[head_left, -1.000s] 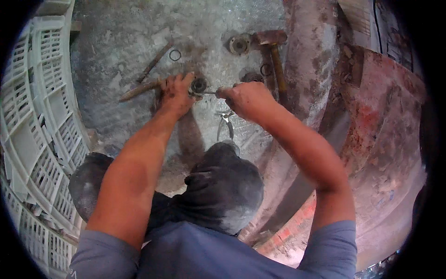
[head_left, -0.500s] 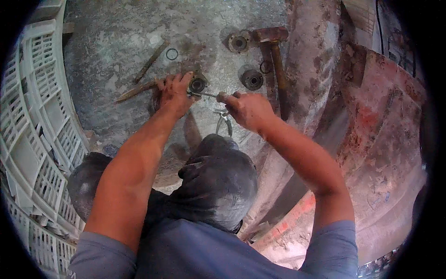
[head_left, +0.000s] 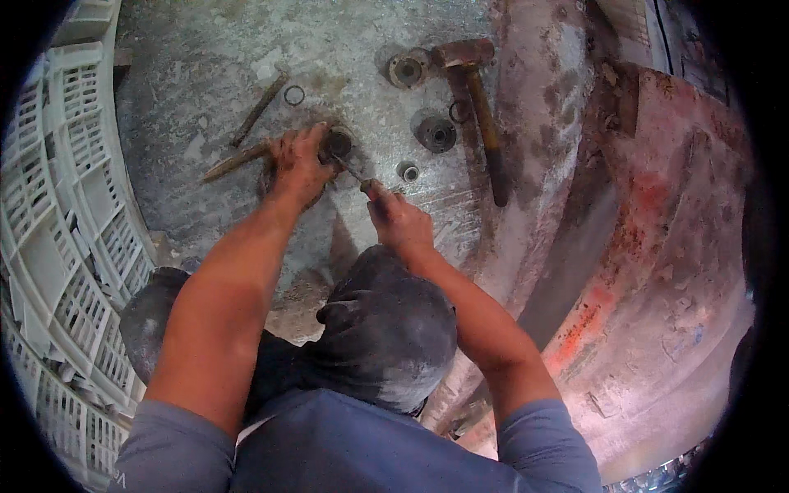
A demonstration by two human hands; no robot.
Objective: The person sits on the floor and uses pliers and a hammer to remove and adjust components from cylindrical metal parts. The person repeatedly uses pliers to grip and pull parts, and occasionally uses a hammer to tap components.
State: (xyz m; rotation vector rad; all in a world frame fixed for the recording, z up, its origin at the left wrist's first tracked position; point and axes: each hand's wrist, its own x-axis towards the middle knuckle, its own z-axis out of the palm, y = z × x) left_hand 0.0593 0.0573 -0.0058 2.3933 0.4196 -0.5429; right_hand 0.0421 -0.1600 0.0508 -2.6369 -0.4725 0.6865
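Head view shows a small round dark metal bearing [head_left: 339, 145] lying on the grey dusty concrete floor [head_left: 205, 49], and the left hand [head_left: 297, 163] presses on its left edge with fingers curled, holding it down. A thin metal tool [head_left: 352, 171] points with its tip at the bearing, and the right hand [head_left: 399, 218] is closed around the tool's handle. Near them lie a small metal ring [head_left: 408, 172], a round dark flange [head_left: 436, 133], a rusty hammer [head_left: 475, 107] and two rusty rods [head_left: 246, 131]. A white plastic crate [head_left: 57, 205] stands at the left.
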